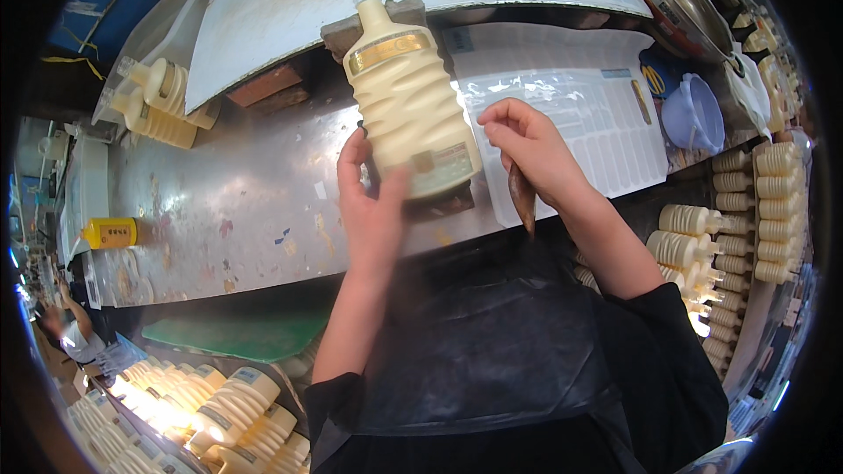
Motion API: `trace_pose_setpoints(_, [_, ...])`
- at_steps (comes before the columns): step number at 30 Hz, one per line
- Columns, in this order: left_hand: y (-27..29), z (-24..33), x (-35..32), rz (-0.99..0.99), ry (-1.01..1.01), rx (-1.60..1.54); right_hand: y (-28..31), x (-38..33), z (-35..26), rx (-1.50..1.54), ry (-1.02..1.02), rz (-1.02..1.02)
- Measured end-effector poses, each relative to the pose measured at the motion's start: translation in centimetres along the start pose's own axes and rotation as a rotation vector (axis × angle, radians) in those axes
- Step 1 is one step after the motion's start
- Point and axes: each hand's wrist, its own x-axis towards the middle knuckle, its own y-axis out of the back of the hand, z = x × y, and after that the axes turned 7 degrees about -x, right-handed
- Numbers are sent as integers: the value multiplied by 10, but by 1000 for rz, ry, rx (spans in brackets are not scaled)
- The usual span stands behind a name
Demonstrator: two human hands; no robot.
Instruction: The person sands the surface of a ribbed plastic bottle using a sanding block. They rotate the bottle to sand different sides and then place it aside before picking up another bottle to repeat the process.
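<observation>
A cream bottle (406,105) with wavy ridges, a gold neck band and a clear screw-top neck leans back on the metal bench, its neck resting against a grey block (341,33). My left hand (373,202) grips its lower left side, fingers along the edge; the thumb is blurred over the label (446,165) near the base. My right hand (536,154) is just right of the bottle, apart from it, index finger and thumb curled together. A brown pointed tool (522,202), like a small blade or scraper, hangs point down from that hand. Whether the fingertips pinch anything is too small to tell.
Translucent label sheets (580,114) lie on the bench's right. Behind them stand a lavender bucket (694,114) and a large metal pan (680,0). More bottles (162,110) lie at back left, with stacks (237,404) below left and right. A yellow container (111,233) stands left.
</observation>
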Motion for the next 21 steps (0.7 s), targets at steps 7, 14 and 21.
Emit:
trace_pose_setpoints(7, [1, 6, 4, 47, 129, -236, -18, -8, -5, -258, 0, -107])
trace_pose_setpoints(14, [-1, -8, -1, -7, 12, -92, -18, -5, 9, -87, -10, -139])
trace_pose_setpoints(21, [-2, -7, -1, -3, 23, -96, -18, -5, 10, -76, -13, -143])
